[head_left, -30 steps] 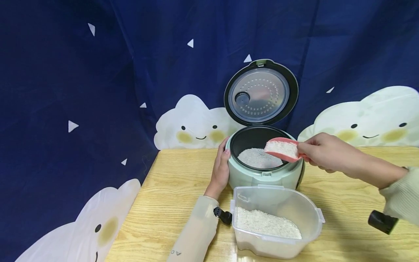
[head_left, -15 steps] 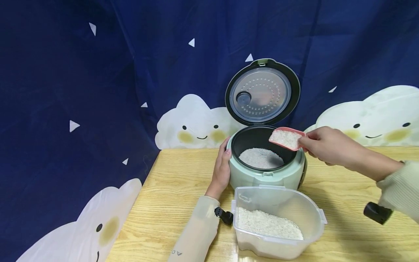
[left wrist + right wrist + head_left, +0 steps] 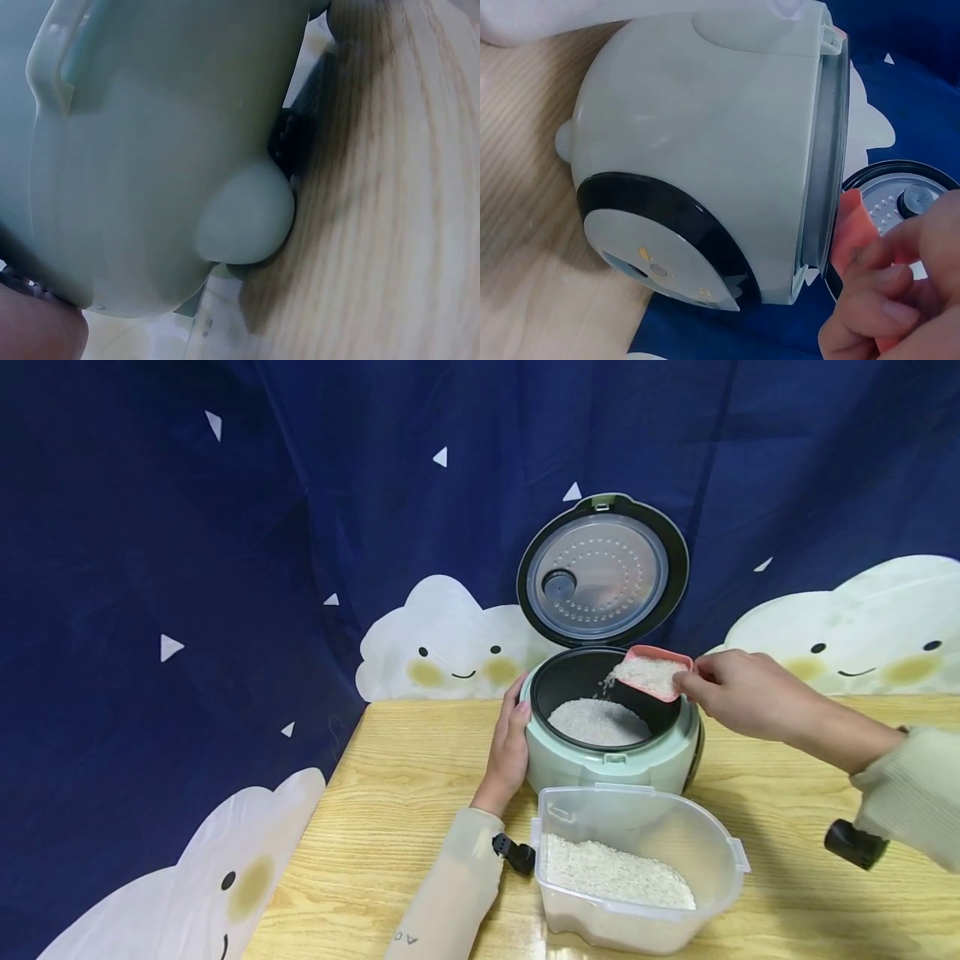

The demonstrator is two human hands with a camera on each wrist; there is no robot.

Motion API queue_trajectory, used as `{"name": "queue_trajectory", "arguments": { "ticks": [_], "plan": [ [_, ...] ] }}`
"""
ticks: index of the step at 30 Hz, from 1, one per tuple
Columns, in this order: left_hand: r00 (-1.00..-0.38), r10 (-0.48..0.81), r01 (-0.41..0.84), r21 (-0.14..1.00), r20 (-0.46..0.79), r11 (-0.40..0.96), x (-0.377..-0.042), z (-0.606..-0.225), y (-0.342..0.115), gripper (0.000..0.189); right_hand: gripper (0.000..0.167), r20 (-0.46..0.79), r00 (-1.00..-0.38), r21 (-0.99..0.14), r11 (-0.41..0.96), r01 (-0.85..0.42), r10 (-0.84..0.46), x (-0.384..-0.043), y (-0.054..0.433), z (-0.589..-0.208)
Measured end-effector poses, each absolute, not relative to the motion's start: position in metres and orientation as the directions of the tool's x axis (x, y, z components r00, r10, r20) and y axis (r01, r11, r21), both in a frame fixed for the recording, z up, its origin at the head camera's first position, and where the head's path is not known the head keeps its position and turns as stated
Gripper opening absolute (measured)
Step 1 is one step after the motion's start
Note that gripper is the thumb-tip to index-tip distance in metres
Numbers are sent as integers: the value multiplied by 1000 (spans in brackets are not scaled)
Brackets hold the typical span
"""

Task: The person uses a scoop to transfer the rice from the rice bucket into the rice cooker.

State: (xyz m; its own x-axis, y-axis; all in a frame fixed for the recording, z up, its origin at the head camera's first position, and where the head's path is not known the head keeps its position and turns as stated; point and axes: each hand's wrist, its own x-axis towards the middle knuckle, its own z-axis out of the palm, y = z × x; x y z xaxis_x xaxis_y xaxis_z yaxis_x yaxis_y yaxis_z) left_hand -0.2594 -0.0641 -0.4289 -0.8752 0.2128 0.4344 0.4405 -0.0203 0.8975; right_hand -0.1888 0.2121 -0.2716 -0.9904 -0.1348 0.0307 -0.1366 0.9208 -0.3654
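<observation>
My right hand (image 3: 742,692) pinches the handle of a pink scoop (image 3: 660,653) heaped with white rice, tilted above the right side of a mint-green rice cooker (image 3: 573,770). Grains spill from the scoop's left lip into the dark inner pot (image 3: 558,681), where a mound of rice (image 3: 598,722) lies. On the cooker's left side rests my left hand (image 3: 508,752), fingers extended along the wall near the rim. The right wrist view shows my curled fingers on the scoop (image 3: 853,229) beside the cooker (image 3: 697,112). The left wrist view shows mostly the cooker's body (image 3: 157,150).
The cooker's lid (image 3: 600,572) stands raised at the back. A clear plastic bin (image 3: 637,927) holding rice is in front of the cooker on the wooden table (image 3: 397,810). A dark blue curtain (image 3: 465,410) with clouds hangs behind.
The scoop has risen, moved away from me over the pot and tipped left. Rice now falls from it. My left hand stays on the cooker.
</observation>
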Motion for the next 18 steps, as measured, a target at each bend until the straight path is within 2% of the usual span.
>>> {"name": "queue_trajectory", "arguments": {
  "ticks": [9,18],
  "plan": [
    [-880,215,431,902,423,-13,-260,-430,-65,54,37,150,-975,-253,947,-197,-162,-186,205,-274],
    [-876,220,436,900,430,-22,-259,-430,-65,53,28,339,-911,-106,953,-283,-233,-181,201,-284]
  ]
}}
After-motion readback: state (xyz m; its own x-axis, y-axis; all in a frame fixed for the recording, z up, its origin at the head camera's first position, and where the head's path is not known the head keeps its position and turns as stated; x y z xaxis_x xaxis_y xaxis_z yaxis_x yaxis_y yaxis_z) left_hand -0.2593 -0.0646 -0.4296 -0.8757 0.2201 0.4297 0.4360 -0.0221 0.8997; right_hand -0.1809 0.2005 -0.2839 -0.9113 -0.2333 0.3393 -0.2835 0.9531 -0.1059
